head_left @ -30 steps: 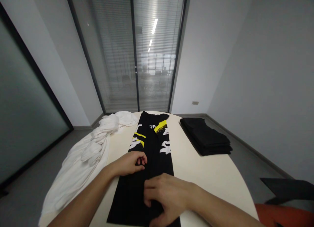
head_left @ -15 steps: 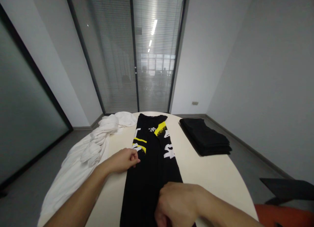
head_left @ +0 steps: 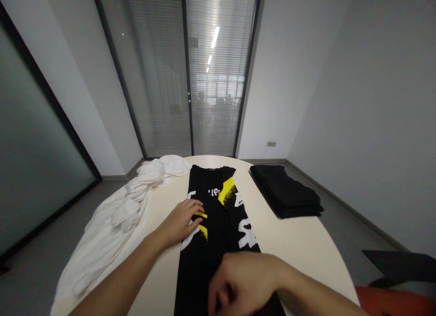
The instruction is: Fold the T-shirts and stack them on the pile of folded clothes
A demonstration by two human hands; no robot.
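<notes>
A black T-shirt [head_left: 218,234] with white and yellow print lies lengthwise on the table, folded into a long narrow strip, its collar end at the far side. My left hand [head_left: 184,220] rests flat on the strip's left edge, over the print, fingers outstretched. Close to me, my right hand [head_left: 241,279] is curled over the shirt's near part with the fingers closed on the cloth; the fingertips are mostly hidden.
Crumpled white fabric [head_left: 116,229] covers the left side of the round cream table [head_left: 296,257]. A stack of folded black clothes [head_left: 286,191] sits at the right. A chair with an orange seat [head_left: 391,302] stands at lower right.
The T-shirt has slid toward me, its print now nearer and its lower end shifted right. My left hand has uncurled and flattened on it; my right hand has moved slightly left.
</notes>
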